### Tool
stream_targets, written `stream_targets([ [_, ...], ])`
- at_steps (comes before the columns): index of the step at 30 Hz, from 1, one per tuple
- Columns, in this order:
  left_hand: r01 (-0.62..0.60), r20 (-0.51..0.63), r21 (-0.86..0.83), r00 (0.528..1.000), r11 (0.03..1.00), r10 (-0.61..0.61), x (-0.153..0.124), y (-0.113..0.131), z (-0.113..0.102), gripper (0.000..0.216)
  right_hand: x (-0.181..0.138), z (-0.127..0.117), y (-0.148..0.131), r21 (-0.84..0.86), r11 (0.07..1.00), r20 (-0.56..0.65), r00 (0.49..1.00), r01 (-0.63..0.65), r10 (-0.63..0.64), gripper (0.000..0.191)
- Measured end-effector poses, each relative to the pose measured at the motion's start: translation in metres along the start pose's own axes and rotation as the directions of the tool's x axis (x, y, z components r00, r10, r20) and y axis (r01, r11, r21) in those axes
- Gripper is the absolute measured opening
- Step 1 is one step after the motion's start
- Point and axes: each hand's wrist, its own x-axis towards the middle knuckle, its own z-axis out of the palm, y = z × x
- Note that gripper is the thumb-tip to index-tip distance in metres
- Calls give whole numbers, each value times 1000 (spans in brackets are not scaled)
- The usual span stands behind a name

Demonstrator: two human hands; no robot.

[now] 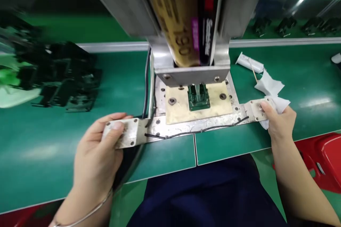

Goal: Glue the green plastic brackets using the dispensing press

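The left hand (97,156), lower left of centre, pinches the left tab (128,133) of the base plate (186,127). The thumb lies flat on the tab's top face; the other fingers are held together and curl round its far edge. The right hand (281,120), right of centre, is closed on a crumpled white wipe (279,104), with the thumb tip pressed on the right tab (254,108). Its remaining fingers are folded under and hidden.

The base plate is flat, scuffed bare metal with screw heads, and lies on the green bench mat (53,142) at frame centre. A thin black wire (191,132) runs along its near edge. A cream rectangular pad (218,108) sits on the plate and carries a small dark green moulded part (198,97), directly under the metal press head (191,74).

A blurred heap of black parts (64,74) lies at upper left. A white tube (249,62) and a thin stick (253,72) lie at upper right. A thin metal bangle (90,211) circles the left wrist.
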Motion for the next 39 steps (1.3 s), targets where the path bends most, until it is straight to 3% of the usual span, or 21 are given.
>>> stream_targets([
  [6,-156,2,26,988,987,156,-2,-5,0,39,-1,2,-9,54,995,-2,997,79,-79,49],
  [13,-170,3,37,985,985,170,-3,-3,2,41,-1,0,-10,25,994,40,994,104,-105,44],
  [27,-89,-36,20,995,996,90,-5,3,7,45,-1,-2,-4,12,995,24,995,95,-95,47],
  [39,20,8,9,1000,1000,-20,-4,2,5,52,6,-7,11,-40,998,-1,999,52,-52,55],
])
